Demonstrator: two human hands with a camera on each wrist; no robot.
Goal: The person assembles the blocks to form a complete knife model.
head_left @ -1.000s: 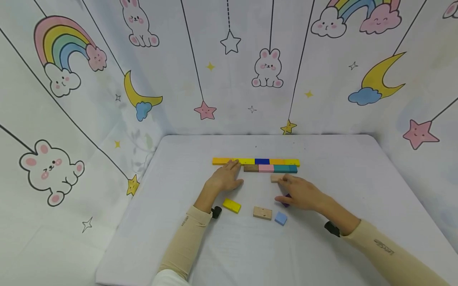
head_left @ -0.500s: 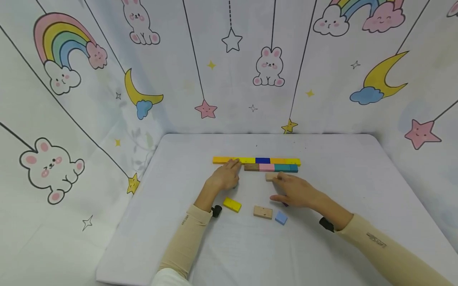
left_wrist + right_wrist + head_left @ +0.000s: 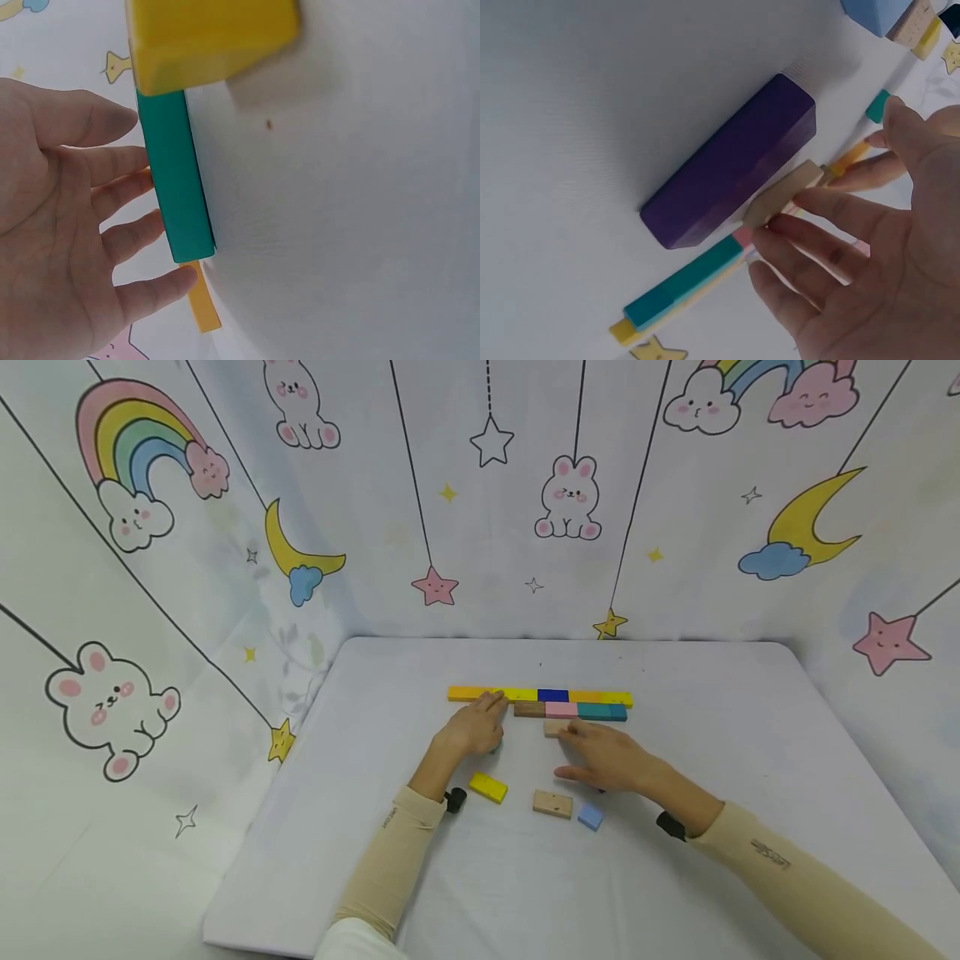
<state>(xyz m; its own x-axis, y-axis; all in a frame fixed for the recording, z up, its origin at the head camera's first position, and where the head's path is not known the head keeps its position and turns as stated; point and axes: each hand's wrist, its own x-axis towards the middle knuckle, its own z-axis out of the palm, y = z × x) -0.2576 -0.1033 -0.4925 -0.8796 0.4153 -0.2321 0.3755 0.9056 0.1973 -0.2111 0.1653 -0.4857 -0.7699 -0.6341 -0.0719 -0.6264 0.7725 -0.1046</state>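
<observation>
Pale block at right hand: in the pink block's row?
Out: the head view shows the pale block in front of the pink block.

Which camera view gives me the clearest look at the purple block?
The right wrist view: the purple block shows large and whole there, with nothing in front of it. In the head view, the right hand hides nearly all of it, leaving a dark sliver. The left wrist view doesn't show it.

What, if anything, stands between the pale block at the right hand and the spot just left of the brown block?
The left hand does: it lies beside the brown block's left end, over most of that spot. Between the right hand and the pale block nothing stands; they touch.
</observation>
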